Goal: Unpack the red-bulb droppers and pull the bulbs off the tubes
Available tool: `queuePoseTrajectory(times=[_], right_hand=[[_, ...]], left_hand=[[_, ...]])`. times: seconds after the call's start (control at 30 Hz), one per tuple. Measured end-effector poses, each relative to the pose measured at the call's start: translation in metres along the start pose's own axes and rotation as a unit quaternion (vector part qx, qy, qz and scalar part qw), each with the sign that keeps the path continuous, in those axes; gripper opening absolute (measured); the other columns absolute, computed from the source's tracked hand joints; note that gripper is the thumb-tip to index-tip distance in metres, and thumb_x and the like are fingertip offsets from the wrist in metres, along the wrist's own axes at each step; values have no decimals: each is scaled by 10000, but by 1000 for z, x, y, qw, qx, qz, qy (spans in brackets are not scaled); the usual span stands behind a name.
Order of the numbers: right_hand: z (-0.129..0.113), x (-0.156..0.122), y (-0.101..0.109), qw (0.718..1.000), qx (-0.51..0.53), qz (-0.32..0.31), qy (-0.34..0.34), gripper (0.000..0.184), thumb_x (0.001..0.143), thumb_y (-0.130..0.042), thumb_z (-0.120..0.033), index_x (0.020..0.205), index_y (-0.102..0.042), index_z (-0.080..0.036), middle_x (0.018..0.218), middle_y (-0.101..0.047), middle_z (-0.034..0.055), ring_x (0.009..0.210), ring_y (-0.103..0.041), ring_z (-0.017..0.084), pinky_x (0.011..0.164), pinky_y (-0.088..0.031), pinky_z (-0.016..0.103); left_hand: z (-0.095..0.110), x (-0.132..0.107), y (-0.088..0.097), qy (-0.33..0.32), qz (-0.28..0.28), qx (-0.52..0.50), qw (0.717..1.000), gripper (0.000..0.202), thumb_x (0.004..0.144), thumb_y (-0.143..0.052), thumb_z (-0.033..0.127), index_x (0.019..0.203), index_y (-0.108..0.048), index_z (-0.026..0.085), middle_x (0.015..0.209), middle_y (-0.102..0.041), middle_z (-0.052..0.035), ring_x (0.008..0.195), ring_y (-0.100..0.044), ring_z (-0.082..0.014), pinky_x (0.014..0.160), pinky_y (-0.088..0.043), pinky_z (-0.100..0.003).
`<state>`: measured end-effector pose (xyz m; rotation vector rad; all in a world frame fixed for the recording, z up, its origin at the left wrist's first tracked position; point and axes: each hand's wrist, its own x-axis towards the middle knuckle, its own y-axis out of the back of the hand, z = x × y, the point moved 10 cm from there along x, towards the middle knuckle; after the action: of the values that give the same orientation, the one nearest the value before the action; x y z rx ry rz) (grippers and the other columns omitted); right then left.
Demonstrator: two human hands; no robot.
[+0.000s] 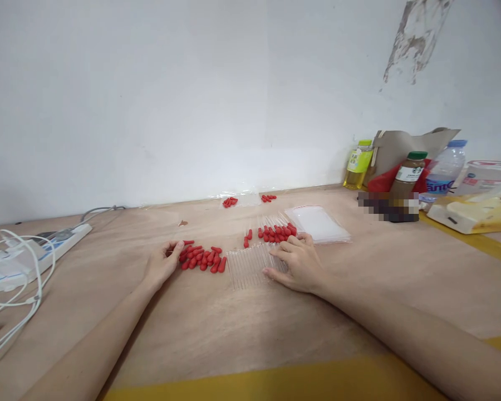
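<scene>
Loose red rubber dropper bulbs (pixel 203 257) lie in a pile on the brown tabletop. At the pile's left edge is my left hand (pixel 167 262), thumb and fingers pinched at one red bulb (pixel 188 242). Clear thin glass tubes (pixel 246 270) lie side by side in a row right of the pile. Over the right end of this row rests my right hand (pixel 298 263), its thumb and fingers apart and touching the tubes. Just behind them, a group of red bulbs (pixel 271 234) sits at the near ends of more clear tubes (pixel 275 220).
Clear plastic bags (pixel 317 224) lie stacked behind my right hand. Two small groups of red bulbs (pixel 230 202) are near the wall. A power strip (pixel 62 245) with white cables (pixel 37 278) stands left. Bottles (pixel 358 167), a grey bag (pixel 404 147) and a tissue pack (pixel 471 214) stand right.
</scene>
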<state>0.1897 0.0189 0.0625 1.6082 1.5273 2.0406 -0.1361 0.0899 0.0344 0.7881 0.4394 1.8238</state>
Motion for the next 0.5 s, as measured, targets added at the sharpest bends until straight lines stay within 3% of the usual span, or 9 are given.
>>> queuePoseTrajectory(times=[0.1,0.17,0.23,0.3,0.37,0.43,0.5], right_hand=[[12,-1,8,999,-1,38,-30,280,806,-492,-429,831,-673,-216,710,-634,27,733,-491,148,794,-211,353],[22,-3,11,997,2,52,-52,244,822,-484,-370,800,-675,-220,684,-631,16,721,-501,138,783,-210,344],[33,-5,12,996,4,54,-70,221,823,-485,-331,781,-674,-225,666,-629,7,712,-507,132,773,-208,340],[43,-7,13,995,1,51,-88,207,815,-493,-310,755,-674,-228,656,-630,2,698,-507,131,755,-207,337],[52,-8,15,993,-1,51,-105,201,805,-500,-301,732,-673,-230,653,-634,0,683,-505,132,739,-207,336],[59,-9,18,991,1,54,-121,196,797,-504,-296,718,-672,-233,653,-638,-1,682,-506,136,738,-207,338],[66,-10,21,988,4,60,-142,201,794,-502,-298,707,-671,-233,646,-637,1,695,-511,147,741,-209,341]], left_hand=[[8,-4,13,-3,45,76,996,429,741,-437,531,897,-635,183,673,-625,-28,624,-575,-192,557,-436,-277],[32,-10,19,-47,87,133,986,386,731,-467,512,864,-636,192,739,-614,-47,703,-570,-211,597,-438,-296],[68,-18,10,-122,85,166,975,326,716,-500,488,793,-637,203,839,-605,-60,813,-558,-221,672,-439,-309],[103,-23,-18,-182,16,185,965,305,708,-513,485,725,-640,208,831,-595,-58,835,-555,-215,726,-433,-316],[128,-25,-52,-197,-70,214,954,323,671,-541,521,684,-650,217,843,-600,-62,859,-555,-228,764,-421,-334],[134,-20,-85,-137,-162,234,949,372,616,-573,568,680,-653,210,769,-613,-68,798,-574,-239,703,-431,-330],[126,-14,-113,-34,-258,235,936,423,553,-608,592,651,-634,181,625,-608,-65,646,-583,-228,597,-432,-315]])
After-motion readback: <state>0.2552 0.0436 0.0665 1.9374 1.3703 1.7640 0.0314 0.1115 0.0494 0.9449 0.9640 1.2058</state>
